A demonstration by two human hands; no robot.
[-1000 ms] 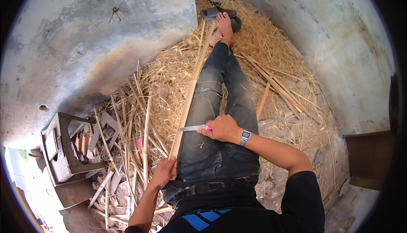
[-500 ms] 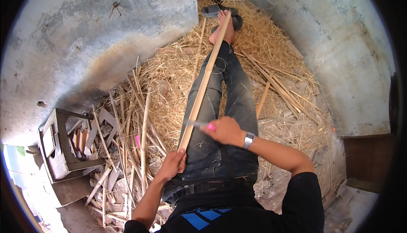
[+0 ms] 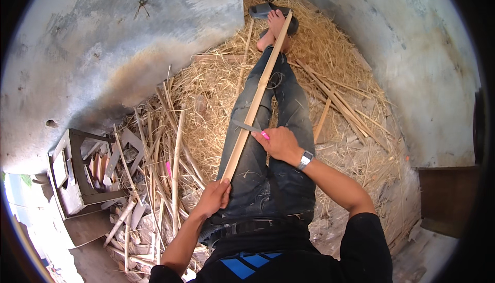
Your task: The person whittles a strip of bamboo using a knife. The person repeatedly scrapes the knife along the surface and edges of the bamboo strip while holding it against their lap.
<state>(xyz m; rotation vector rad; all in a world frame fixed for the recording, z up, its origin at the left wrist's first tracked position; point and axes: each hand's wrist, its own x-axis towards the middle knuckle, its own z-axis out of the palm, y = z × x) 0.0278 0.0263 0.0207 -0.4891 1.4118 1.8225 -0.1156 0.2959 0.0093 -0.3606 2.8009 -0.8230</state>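
A long, flat bamboo strip (image 3: 262,84) lies along my outstretched legs, its far end against my bare foot (image 3: 276,23). My left hand (image 3: 214,198) is closed round the near end of the strip, thumb on top. In my right hand (image 3: 281,143) is a knife (image 3: 248,126) with a pink handle. Its blade crosses the strip at about knee height, touching or just over its face. A watch sits on my right wrist. Pale shavings and dust cling to my dark trousers (image 3: 296,102).
Straw-like shavings (image 3: 314,30) cover the floor around my legs. Bamboo sticks (image 3: 179,164) lean in a heap at left, beside a broken metal frame (image 3: 77,180). More strips (image 3: 340,105) lie at right. Grey walls (image 3: 381,30) stand on both sides. Dark slippers (image 3: 259,11) lie by my feet.
My right hand has moved the knife up the strip, away from my body. My left hand keeps its hold, while the strip's far end and my foot have shifted slightly right.
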